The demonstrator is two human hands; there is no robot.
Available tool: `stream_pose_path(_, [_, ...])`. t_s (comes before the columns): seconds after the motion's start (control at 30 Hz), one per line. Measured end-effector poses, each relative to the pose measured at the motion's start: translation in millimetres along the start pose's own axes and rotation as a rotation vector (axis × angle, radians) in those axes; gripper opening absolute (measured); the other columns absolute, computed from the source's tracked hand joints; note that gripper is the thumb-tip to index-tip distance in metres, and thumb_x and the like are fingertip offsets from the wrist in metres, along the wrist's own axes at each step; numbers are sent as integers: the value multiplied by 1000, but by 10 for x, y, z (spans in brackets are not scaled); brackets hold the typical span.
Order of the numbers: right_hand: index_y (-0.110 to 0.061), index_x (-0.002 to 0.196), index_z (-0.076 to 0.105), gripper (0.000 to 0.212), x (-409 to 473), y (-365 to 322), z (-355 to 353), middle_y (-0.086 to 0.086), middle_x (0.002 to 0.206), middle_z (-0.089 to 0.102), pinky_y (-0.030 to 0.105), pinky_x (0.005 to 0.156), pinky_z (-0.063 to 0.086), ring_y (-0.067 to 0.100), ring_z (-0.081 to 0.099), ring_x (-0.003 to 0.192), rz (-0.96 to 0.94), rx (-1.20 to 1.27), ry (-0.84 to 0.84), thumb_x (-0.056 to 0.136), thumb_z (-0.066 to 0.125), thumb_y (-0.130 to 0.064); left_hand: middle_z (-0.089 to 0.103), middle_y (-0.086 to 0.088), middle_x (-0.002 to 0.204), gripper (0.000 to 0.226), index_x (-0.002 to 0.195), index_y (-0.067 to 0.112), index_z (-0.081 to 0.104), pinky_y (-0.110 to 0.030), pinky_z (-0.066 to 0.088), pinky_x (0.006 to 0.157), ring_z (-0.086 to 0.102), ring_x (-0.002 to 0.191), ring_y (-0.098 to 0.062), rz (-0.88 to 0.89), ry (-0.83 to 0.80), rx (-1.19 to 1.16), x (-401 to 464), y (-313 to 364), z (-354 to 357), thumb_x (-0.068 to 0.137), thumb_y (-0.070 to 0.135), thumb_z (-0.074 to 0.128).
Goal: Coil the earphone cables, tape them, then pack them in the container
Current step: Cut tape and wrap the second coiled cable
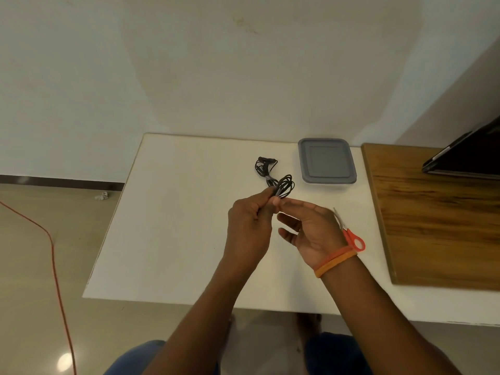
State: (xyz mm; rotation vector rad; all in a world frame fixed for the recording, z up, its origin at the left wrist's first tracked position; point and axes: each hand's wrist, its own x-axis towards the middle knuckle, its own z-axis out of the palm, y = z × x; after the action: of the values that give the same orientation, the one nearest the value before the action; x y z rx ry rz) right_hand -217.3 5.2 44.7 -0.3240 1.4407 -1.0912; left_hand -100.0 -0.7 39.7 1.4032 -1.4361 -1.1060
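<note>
Above the white table (167, 239), my left hand (249, 226) grips a coiled black earphone cable (284, 186), whose loops stick up past the fingers. My right hand (311, 231) is beside it, palm turned toward me, thumb tip touching the coil near the left fingers, other fingers loosely spread. A second black earphone bundle (263, 167) lies on the table behind, bound at its middle with a pale strip. The grey-lidded container (327, 161) stands shut at the back right.
Scissors with orange handles (353, 238) lie on the table, partly hidden by my right wrist. A wooden board (438, 217) with a dark laptop (470, 155) sits to the right. An orange cable (54, 255) runs across the floor at left.
</note>
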Motion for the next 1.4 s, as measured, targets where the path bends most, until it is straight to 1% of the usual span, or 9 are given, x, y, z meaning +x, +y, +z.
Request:
stream_pose_path(0.07, [-12, 93, 76, 15, -15, -20, -4, 6, 94, 75, 37, 75, 54, 22, 66, 93, 16, 18, -35, 79, 76, -16, 74, -13, 97, 28, 122, 12, 70, -12, 49, 69, 61, 88, -18, 34, 21, 49, 0, -16, 2, 101, 16, 53])
stream_pose_path(0.23, [-15, 89, 76, 8, -35, -39, -37, 4, 90, 74, 38, 76, 52, 20, 65, 90, 66, 76, -119, 82, 71, -16, 72, 0, 88, 29, 127, 18, 66, -5, 42, 66, 58, 65, 4, 92, 25, 115, -4, -11, -7, 100, 14, 53])
stream_pose_path(0.43, [-10, 98, 75, 15, -29, -12, -60, 5, 90, 74, 38, 76, 53, 20, 66, 89, 18, 15, -114, 85, 69, -15, 72, -6, 91, 33, 130, 13, 64, -15, 45, 71, 63, 80, -16, 205, 19, 307, 11, -49, 0, 99, 7, 53])
stream_pose_path(0.57, [-9, 95, 75, 13, -12, 13, -93, 6, 91, 74, 39, 80, 51, 21, 66, 91, 41, -3, -122, 85, 68, -14, 67, -14, 74, 40, 119, 2, 68, -34, 51, 55, 63, 64, -28, 351, -41, 503, 20, -109, -13, 83, -1, 50])
stream_pose_path(0.7, [-10, 97, 72, 16, 5, 19, -115, 4, 88, 72, 39, 80, 50, 18, 62, 88, 165, 47, -127, 82, 70, -15, 63, -13, 70, 41, 117, -1, 67, -30, 44, 49, 61, 59, -28, 356, -149, 613, 26, -130, -26, 78, 0, 53])
stream_pose_path(0.83, [-12, 94, 71, 12, 17, 5, -150, 3, 82, 70, 37, 79, 49, 15, 62, 84, 229, 46, -125, 83, 70, -16, 45, 1, 77, 47, 134, 8, 57, -27, 32, 61, 48, 72, -20, 358, -258, 739, 48, -201, -29, 88, -1, 63])
stream_pose_path(1.03, [-15, 96, 72, 37, -18, -21, -183, 3, 96, 73, 38, 77, 49, 19, 64, 97, 241, -90, -126, 62, 77, -26, 48, -1, 80, 41, 132, 11, 58, -26, 29, 62, 39, 74, -15, 380, -298, 767, 13, -211, -29, 92, 4, 63])
stream_pose_path(1.27, [-15, 100, 72, 53, -39, -30, -205, 5, 106, 73, 40, 78, 48, 23, 62, 108, 300, -136, -102, 53, 82, -37, 46, -2, 70, 16, 101, 9, 69, -27, 27, 55, 45, 64, -18, 410, -309, 742, -6, -218, -18, 86, 6, 73])
stream_pose_path(1.4, [-15, 96, 73, 66, -54, -72, -207, 2, 106, 73, 42, 81, 46, 23, 60, 110, 327, -165, -133, 47, 77, -59, 39, 4, 70, 21, 107, 13, 71, -26, 25, 57, 37, 64, -14, 435, -283, 734, 7, -226, -30, 87, 6, 71])
